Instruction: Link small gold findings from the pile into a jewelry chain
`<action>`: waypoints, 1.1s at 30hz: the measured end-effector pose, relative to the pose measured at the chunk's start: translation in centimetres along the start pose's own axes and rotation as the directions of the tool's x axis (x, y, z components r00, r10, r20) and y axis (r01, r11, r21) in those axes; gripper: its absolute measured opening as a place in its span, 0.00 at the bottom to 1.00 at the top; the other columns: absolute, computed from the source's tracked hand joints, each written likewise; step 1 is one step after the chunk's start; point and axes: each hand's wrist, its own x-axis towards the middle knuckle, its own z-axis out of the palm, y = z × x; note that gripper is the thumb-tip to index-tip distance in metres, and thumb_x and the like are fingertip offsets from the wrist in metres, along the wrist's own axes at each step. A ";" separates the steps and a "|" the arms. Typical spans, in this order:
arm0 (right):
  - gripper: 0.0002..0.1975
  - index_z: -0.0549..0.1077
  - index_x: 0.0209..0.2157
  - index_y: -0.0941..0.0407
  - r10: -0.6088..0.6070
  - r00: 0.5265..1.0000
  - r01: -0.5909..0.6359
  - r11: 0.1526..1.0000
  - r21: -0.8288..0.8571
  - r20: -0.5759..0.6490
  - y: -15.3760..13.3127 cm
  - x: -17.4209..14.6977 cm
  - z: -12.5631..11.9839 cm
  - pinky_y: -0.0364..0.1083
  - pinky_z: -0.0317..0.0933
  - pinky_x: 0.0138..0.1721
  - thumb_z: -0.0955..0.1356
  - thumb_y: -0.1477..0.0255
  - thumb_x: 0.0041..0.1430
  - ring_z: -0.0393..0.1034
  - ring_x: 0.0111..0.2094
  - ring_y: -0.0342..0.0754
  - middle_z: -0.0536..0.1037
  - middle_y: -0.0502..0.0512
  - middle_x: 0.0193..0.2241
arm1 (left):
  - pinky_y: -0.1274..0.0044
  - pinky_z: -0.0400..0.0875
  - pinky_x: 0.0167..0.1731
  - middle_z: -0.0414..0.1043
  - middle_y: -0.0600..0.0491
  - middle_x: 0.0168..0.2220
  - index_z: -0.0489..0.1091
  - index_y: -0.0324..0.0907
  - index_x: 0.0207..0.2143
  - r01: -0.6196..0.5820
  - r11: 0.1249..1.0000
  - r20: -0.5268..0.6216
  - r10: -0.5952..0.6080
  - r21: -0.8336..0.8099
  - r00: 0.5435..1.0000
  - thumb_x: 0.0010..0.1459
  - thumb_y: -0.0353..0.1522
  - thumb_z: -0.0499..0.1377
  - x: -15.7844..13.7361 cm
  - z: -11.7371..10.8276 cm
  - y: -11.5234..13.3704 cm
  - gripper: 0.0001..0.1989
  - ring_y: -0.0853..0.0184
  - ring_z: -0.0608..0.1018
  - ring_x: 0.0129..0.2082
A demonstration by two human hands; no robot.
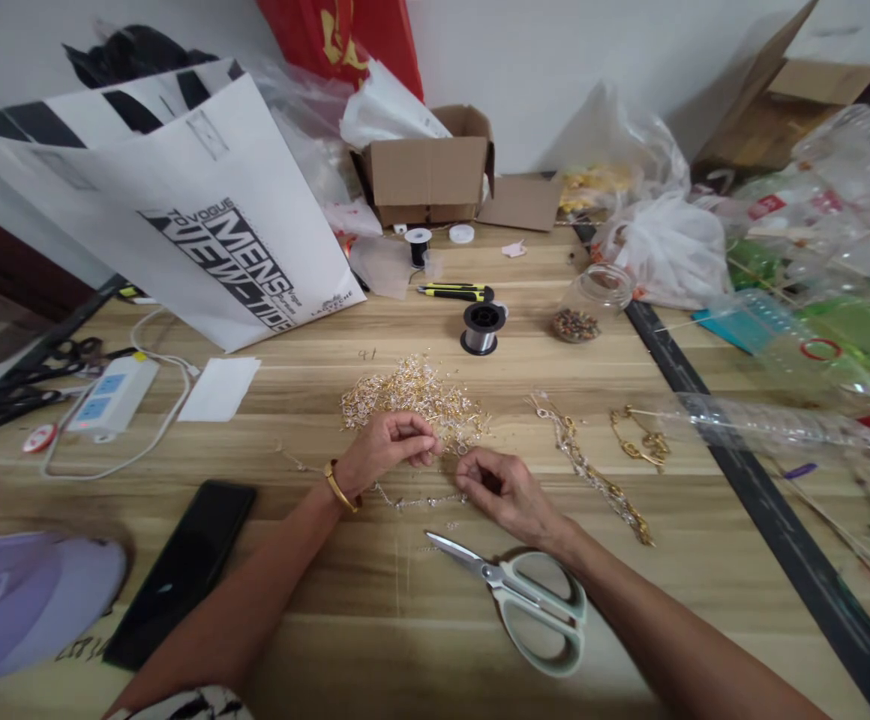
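Some chains (583, 465) were seemingly done, tons of loose jewelry bits (405, 388) were left, and a silvery chain (416, 501) was laid on the counter (315, 630) between left hand (397, 440) and right hand (506, 490), grip apparently pinched, contents can't be told.

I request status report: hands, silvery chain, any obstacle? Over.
Left hand at glittering pile. Right hand at one end of silvery chain. Grips unclear. Scissors near right forearm, perhaps in way.
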 end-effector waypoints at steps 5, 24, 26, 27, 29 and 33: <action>0.06 0.67 0.28 0.58 -0.013 1.000 0.013 1.000 0.007 -0.008 0.1 0.0 0.1 0.40 0.51 0.25 0.64 0.71 0.58 0.56 0.23 0.41 0.63 0.47 0.21 | 0.80 0.67 0.27 0.72 0.53 0.23 0.71 0.35 0.27 -0.113 0.963 -0.058 0.131 0.246 0.990 0.52 0.32 0.60 -0.1 0.5 -0.1 0.07 0.72 0.72 0.24; 0.07 0.67 0.28 0.58 0.010 1.000 -0.010 1.000 0.027 -0.018 0.1 0.0 0.0 0.40 0.49 0.23 0.64 0.70 0.59 0.55 0.22 0.40 0.62 0.46 0.20 | 0.78 0.67 0.33 0.72 0.50 0.30 0.74 0.37 0.29 -0.305 0.755 -0.005 0.377 0.581 0.926 0.53 0.26 0.59 0.0 0.5 -0.8 0.04 0.69 0.73 0.31; 0.08 0.67 0.28 0.58 0.020 0.999 -0.019 0.999 0.049 -0.034 0.1 0.0 0.0 0.40 0.49 0.23 0.64 0.69 0.59 0.54 0.22 0.40 0.61 0.46 0.19 | 0.78 0.67 0.33 0.72 0.51 0.30 0.74 0.37 0.29 -0.342 0.707 0.033 0.412 0.619 0.911 0.54 0.25 0.58 0.0 0.4 -0.9 0.04 0.70 0.73 0.31; 0.08 0.66 0.28 0.58 0.026 0.999 -0.023 0.998 0.060 -0.043 0.1 0.0 0.0 0.39 0.48 0.22 0.64 0.69 0.59 0.54 0.21 0.40 0.61 0.46 0.19 | 0.78 0.67 0.34 0.72 0.51 0.30 0.73 0.37 0.29 -0.362 0.685 0.055 0.426 0.632 0.903 0.54 0.24 0.58 0.0 0.3 -0.9 0.05 0.70 0.73 0.31; 0.08 0.66 0.28 0.58 0.036 0.997 -0.031 0.996 0.079 -0.063 0.2 0.0 0.1 0.39 0.49 0.22 0.64 0.69 0.59 0.54 0.21 0.39 0.61 0.46 0.19 | 0.79 0.67 0.33 0.71 0.51 0.30 0.73 0.38 0.30 -0.402 0.644 0.112 0.442 0.651 0.890 0.55 0.24 0.57 -0.1 0.3 -0.7 0.06 0.70 0.72 0.31; 0.08 0.67 0.28 0.58 0.057 0.996 -0.049 0.993 0.105 -0.073 0.4 0.1 0.1 0.39 0.48 0.22 0.64 0.69 0.59 0.53 0.21 0.39 0.61 0.45 0.19 | 0.80 0.66 0.32 0.70 0.51 0.30 0.73 0.38 0.30 -0.466 0.579 0.238 0.427 0.669 0.872 0.56 0.24 0.55 -0.5 0.4 -0.2 0.07 0.71 0.72 0.31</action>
